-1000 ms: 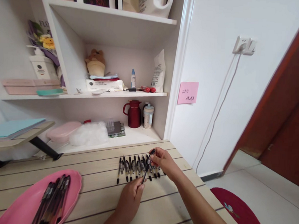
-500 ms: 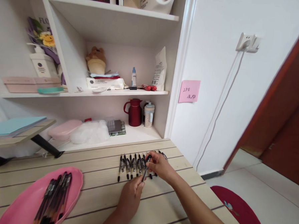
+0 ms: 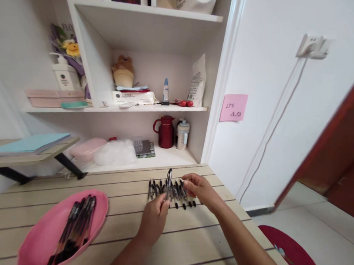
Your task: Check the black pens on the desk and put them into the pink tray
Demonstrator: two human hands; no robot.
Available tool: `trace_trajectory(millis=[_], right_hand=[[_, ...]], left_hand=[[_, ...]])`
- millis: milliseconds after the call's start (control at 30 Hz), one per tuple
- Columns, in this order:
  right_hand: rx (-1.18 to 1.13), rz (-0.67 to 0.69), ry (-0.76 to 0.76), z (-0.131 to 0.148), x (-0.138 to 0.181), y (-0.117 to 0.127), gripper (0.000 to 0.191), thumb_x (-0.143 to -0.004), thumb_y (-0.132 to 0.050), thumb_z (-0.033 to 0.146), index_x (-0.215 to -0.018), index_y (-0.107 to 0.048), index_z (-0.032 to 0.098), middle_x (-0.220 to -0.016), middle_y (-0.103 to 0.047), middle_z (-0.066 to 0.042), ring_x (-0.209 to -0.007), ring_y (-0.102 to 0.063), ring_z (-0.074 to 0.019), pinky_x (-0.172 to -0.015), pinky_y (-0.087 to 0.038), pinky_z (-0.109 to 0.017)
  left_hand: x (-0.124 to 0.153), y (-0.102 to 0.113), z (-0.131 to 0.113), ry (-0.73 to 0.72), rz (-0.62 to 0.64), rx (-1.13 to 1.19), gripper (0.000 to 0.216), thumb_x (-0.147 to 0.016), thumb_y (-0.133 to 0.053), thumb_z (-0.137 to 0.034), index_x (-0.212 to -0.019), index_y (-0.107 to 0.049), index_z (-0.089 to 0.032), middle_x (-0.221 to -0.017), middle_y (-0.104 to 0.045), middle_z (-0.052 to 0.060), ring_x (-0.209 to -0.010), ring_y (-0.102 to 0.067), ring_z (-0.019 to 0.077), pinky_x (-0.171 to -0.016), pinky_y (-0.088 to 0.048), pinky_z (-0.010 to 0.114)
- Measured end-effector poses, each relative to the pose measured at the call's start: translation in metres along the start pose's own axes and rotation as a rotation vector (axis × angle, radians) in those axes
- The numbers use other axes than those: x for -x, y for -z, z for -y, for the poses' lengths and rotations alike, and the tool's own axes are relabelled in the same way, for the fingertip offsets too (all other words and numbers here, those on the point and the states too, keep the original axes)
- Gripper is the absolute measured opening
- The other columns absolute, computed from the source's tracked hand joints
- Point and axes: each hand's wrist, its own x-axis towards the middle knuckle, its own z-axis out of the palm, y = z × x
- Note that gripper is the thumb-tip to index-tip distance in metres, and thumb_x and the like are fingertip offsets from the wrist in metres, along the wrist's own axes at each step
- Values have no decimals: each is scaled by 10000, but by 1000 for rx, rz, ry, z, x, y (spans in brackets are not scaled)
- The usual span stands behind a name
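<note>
My left hand (image 3: 154, 216) is closed around the lower end of a capped pen (image 3: 168, 183), which stands nearly upright above the table. To its right, my right hand (image 3: 198, 187) has its fingers apart and hovers by the right end of a row of pens (image 3: 178, 192). Those black-tipped pens and caps lie side by side on the wood; my left hand and the held pen cover part of the row. On the left, a pink scalloped plate (image 3: 37, 230) carries a bundle of several capped pens (image 3: 78, 226).
A small raised stand (image 3: 60, 147) with a blue folder (image 3: 28, 143) is at the left. Behind the table, white shelves hold a red jug (image 3: 166, 132), a cup (image 3: 182, 136) and a plastic bag (image 3: 115, 153). A red round stool (image 3: 292, 253) stands beyond the right edge.
My right hand has let go of the pen's upper end and moved right, its fingers opening. The pen in my left hand now points more upright. The camera view has shifted left.
</note>
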Motion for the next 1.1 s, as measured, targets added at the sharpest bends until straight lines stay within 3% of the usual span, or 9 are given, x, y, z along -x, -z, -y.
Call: trace_trajectory(millis=[133,233,367,500,600,767,867,967,1100], right_hand=[[83,-40,-20,-3,-1,10,235,-683,-538,359,-802,-564,158,-569,-519,30,-454,-463,-80,-423,-347,-198],[108,-23,-29,-7,-2,14,250,-666,-544,373,-790,-576,159,-541,-506,36,-453,-455,-85,-420,-342,-201],[163,-28,-48,-5,-1,17,265,-663,-547,390,-795,-584,163,-572,-532,24,-492,-493,-99,-442,-354,-207],[193,-36,-51,-3,0,21,278,-682,-538,397,-817,-585,158,-580,-541,13,-490,-488,-97,-431,-343,-202],[189,-52,-43,-4,-2,29,283,-679,-542,402,-809,-586,155,-579,-550,7,-479,-485,-97,-430,-345,-206],[308,-182,-44,-3,-5,56,232,-694,-511,368,-766,-581,159,-618,-585,-6,-513,-530,-110,-465,-385,-211],[508,-251,-112,-4,-4,73,219,-714,-475,340,-748,-588,155,-670,-618,-33,-553,-573,-123,-492,-397,-211],[854,-230,-241,-12,-4,80,219,-726,-451,312,-723,-603,154,-724,-645,-66,-619,-601,-146,-505,-384,-213],[1054,-190,-362,-33,-6,69,173,-665,-509,263,-691,-621,134,-784,-656,-130,-713,-613,-212,-527,-387,-245]], left_hand=[[-8,40,-6,47,-130,-140,348,-799,-391,-324,-1066,-553,-170,-633,-600,5,-593,-547,143,-560,-374,215],[-5,81,1,85,-157,-313,340,-795,-383,-276,-1071,-541,-155,-699,-634,36,-665,-572,162,-605,-384,230],[22,134,28,200,-140,-612,316,-795,-361,-232,-1046,-532,-147,-893,-650,100,-826,-583,200,-703,-384,271],[53,166,62,434,-60,-804,356,-813,-310,-257,-1095,-489,-134,-926,-640,149,-815,-598,245,-645,-391,305],[65,174,76,493,-2,-838,329,-814,-299,-263,-1023,-513,-126,-857,-653,156,-771,-610,257,-610,-390,309],[65,174,79,428,28,-869,264,-795,-339,-270,-889,-547,-137,-806,-666,152,-718,-615,266,-580,-397,301],[61,174,74,432,45,-890,296,-801,-333,-334,-864,-561,-155,-777,-671,139,-696,-615,277,-577,-405,317],[56,170,66,417,43,-900,363,-808,-301,-376,-933,-565,-160,-822,-667,137,-717,-614,293,-586,-414,344],[44,152,50,240,-27,-847,356,-789,-346,-374,-942,-591,-167,-950,-645,120,-838,-592,278,-689,-420,350]])
